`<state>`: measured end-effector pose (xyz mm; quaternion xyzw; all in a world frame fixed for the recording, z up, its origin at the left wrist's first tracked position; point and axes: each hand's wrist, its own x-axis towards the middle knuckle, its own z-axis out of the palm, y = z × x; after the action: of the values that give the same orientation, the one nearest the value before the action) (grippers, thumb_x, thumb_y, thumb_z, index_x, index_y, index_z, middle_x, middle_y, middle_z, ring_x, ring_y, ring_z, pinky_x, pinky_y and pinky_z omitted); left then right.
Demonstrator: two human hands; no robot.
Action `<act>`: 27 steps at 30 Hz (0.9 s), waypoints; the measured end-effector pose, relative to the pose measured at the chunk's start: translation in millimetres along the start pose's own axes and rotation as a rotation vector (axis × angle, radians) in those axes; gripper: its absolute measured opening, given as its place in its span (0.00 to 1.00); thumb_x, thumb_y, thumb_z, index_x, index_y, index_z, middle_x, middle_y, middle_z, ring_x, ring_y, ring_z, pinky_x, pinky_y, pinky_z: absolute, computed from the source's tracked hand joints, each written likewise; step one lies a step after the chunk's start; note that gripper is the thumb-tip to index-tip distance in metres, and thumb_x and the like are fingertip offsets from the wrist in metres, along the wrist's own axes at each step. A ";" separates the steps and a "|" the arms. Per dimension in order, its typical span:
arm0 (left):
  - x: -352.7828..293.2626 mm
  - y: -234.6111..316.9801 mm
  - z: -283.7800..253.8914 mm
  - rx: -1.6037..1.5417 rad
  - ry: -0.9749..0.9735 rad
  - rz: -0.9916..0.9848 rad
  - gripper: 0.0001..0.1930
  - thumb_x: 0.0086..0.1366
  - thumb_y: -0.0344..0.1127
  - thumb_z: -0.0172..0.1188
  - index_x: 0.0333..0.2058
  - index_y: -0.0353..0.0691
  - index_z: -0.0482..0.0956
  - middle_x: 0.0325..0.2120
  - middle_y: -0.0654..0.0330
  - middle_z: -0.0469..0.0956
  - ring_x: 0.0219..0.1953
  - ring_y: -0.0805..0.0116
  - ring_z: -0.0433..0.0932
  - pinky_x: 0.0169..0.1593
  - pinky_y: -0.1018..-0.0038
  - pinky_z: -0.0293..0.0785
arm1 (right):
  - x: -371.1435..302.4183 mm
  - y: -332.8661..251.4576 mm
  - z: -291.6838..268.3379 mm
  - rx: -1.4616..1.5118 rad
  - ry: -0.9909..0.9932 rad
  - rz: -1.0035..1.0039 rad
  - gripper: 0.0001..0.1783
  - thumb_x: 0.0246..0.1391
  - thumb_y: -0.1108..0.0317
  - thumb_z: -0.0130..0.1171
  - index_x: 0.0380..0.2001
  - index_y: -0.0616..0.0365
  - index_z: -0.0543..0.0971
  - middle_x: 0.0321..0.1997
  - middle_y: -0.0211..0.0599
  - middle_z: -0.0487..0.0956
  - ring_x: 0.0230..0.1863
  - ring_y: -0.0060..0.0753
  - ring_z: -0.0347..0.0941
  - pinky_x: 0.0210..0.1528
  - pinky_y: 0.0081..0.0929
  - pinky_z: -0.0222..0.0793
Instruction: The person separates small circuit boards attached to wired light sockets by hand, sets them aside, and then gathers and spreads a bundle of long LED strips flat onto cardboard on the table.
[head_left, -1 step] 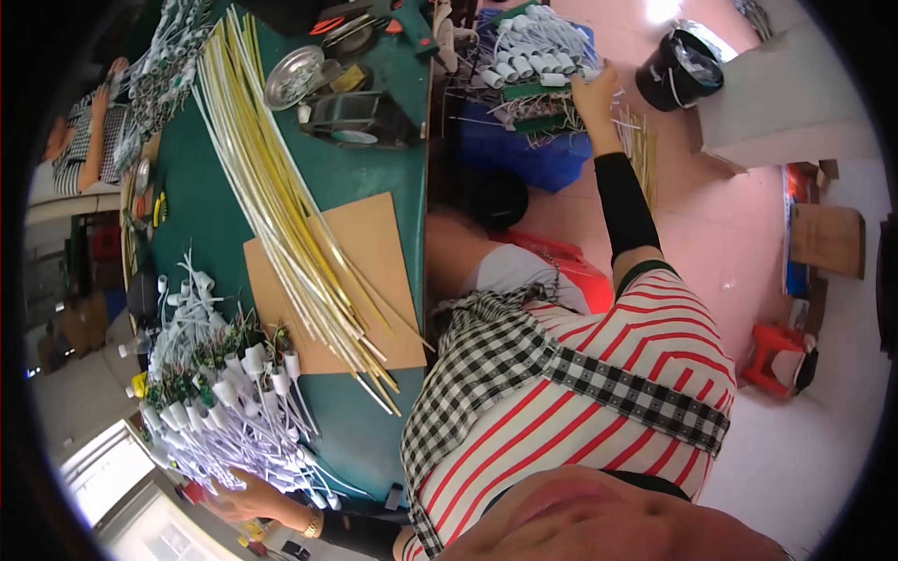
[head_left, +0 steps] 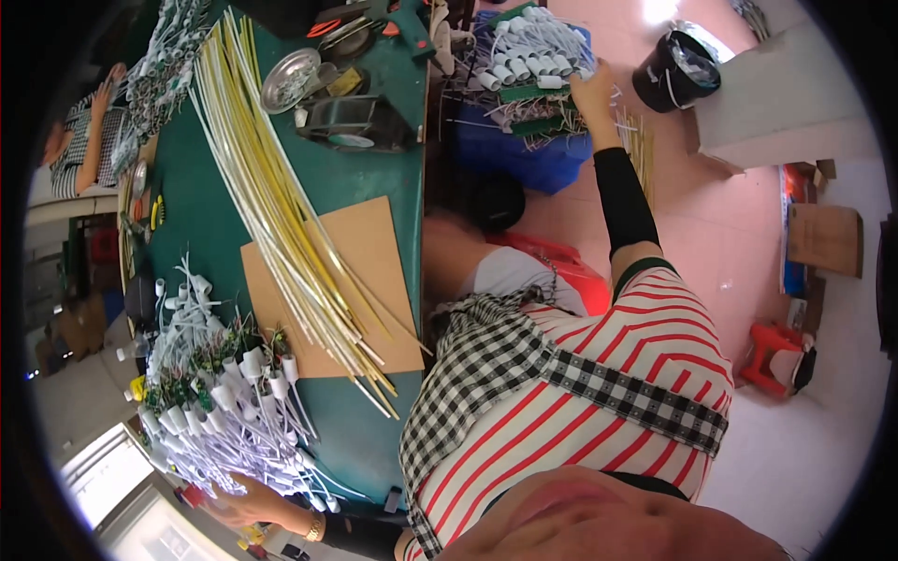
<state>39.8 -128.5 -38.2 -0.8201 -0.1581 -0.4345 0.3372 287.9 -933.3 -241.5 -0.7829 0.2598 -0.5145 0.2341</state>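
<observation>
My left hand (head_left: 245,503) is at the near left, at the lower edge of a big heap of white cables (head_left: 220,402) with white cylindrical ends and green wire tufts. Its thumb and fingers are apart against the cable tails; the fingertips are partly hidden. My right arm reaches far out to the right. There my right hand (head_left: 591,92) is closed at the end of a bundle of white-capped cables (head_left: 528,51), lying on a blue crate (head_left: 538,161). The cables partly hide its fingers.
Long white and yellow strips (head_left: 281,215) lie over a cardboard sheet (head_left: 374,252) on the green table (head_left: 365,178). At the table's far end are a metal dish (head_left: 290,79) and a black tape dispenser (head_left: 355,123). A black bucket (head_left: 675,73) stands on the floor. Another person (head_left: 89,140) sits across the table.
The whole view has shifted very slightly. Both hands stay at the same cables, with hardly any movement.
</observation>
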 end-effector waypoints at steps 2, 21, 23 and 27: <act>7.1 5.9 -8.3 -0.073 -0.012 0.007 0.19 0.56 0.50 0.61 0.45 0.51 0.77 0.49 0.54 0.67 0.55 0.55 0.63 0.55 0.56 0.61 | 12.9 10.2 -1.6 0.043 -0.135 -0.006 0.23 0.40 0.67 0.61 0.44 0.61 0.73 0.40 0.46 0.77 0.41 0.46 0.74 0.44 0.37 0.68; -31.3 59.1 -64.4 -0.774 -0.256 0.146 0.06 0.59 0.22 0.55 0.35 0.29 0.77 0.31 0.51 0.78 0.34 0.56 0.78 0.38 0.67 0.74 | -51.1 -32.0 32.2 -0.471 -0.411 -0.694 0.20 0.36 0.63 0.63 0.39 0.46 0.77 0.39 0.28 0.75 0.44 0.36 0.68 0.50 0.44 0.58; -36.4 59.2 -65.7 -0.740 -0.255 0.210 0.06 0.60 0.23 0.56 0.35 0.29 0.77 0.30 0.51 0.79 0.31 0.56 0.78 0.36 0.68 0.74 | -42.9 -33.1 31.4 -0.460 -0.430 -0.722 0.18 0.37 0.64 0.63 0.38 0.46 0.78 0.37 0.30 0.76 0.44 0.37 0.69 0.50 0.45 0.58; -49.3 48.4 -66.1 -0.700 -0.171 0.138 0.06 0.60 0.24 0.56 0.35 0.30 0.78 0.29 0.51 0.79 0.30 0.57 0.79 0.34 0.68 0.74 | 9.4 -27.8 23.8 -0.379 -0.683 -0.596 0.15 0.38 0.65 0.58 0.35 0.48 0.80 0.31 0.36 0.79 0.38 0.42 0.74 0.43 0.42 0.65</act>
<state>-1.6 -207.4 -72.6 -0.9279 0.0285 -0.3683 0.0501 317.7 -916.1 -226.1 -0.9761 0.0220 -0.2164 0.0019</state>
